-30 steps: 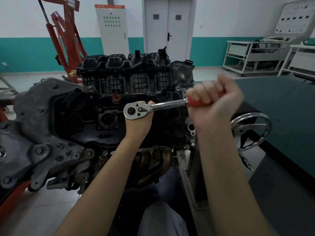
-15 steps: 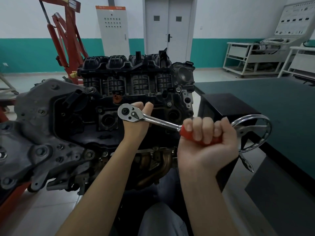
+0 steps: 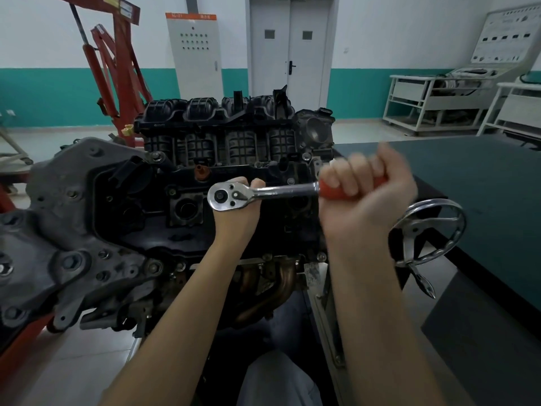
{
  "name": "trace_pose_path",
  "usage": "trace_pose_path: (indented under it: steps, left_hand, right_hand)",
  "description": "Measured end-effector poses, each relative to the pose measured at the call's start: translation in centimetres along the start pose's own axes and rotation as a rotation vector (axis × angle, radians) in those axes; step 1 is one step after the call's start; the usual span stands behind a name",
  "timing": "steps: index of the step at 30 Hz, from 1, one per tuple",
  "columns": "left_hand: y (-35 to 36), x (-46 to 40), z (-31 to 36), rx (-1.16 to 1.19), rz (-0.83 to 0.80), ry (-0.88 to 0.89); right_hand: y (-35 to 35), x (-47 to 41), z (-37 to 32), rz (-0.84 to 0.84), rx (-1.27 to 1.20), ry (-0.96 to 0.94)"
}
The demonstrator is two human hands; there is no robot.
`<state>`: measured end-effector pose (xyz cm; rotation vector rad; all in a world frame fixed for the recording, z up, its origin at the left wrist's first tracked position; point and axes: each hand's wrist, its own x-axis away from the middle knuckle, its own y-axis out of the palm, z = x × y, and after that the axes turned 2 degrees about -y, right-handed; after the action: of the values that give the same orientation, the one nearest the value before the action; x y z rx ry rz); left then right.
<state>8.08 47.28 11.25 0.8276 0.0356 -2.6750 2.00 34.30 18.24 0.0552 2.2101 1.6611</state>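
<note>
A chrome ratchet wrench [image 3: 263, 193] with a red handle lies roughly level across the front of a black engine [image 3: 222, 159] on a stand. My right hand [image 3: 366, 194] grips the red handle in a fist and is blurred. My left hand [image 3: 238, 215] is behind and under the ratchet head, its fingers curled round what sits below the head; that part is hidden.
A chrome handwheel [image 3: 430, 232] with a crank sits right of my right arm. A dark green table [image 3: 480, 177] fills the right side. A red engine hoist [image 3: 117, 68] stands back left. White equipment carts [image 3: 439, 101] line the far right wall.
My right hand swung the handle down and toward me, then back up and away to about level. My left hand stayed at the ratchet head.
</note>
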Motion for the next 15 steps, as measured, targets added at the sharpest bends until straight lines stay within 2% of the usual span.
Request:
trace_pose_path:
  steps: [3, 6, 15]
  left_hand:
    - [-0.3, 0.1, 0.0, 0.002, 0.006, 0.007]
    - [-0.2, 0.0, 0.2, 0.003, -0.012, -0.007]
    - [0.5, 0.1, 0.4, 0.032, -0.028, -0.001]
  right_hand:
    - [-2.1, 3.8, 0.8, 0.035, -0.098, -0.112]
    - [-2.3, 3.8, 0.8, 0.019, -0.106, -0.114]
    - [2.8, -4.5, -1.0, -0.097, 0.127, 0.212]
